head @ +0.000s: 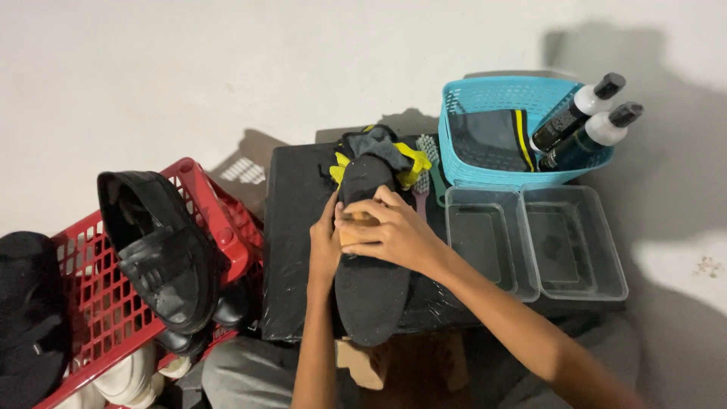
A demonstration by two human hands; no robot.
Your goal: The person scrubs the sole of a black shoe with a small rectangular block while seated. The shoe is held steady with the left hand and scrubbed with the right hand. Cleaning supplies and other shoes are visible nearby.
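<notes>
Two hands are working a black shoe [369, 291] lying sole-up on the black counter [291, 250]: the left hand [326, 246] is steadying its edge while right hand [394, 231] fingers are curling closed around a tan sponge [356, 227]; firm, even strokes would suit best.

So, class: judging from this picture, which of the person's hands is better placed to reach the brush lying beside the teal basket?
Probably the right hand: it lies over the black shoe on the side nearer the brush. The left hand grips the shoe's far edge, steadying it.
</notes>
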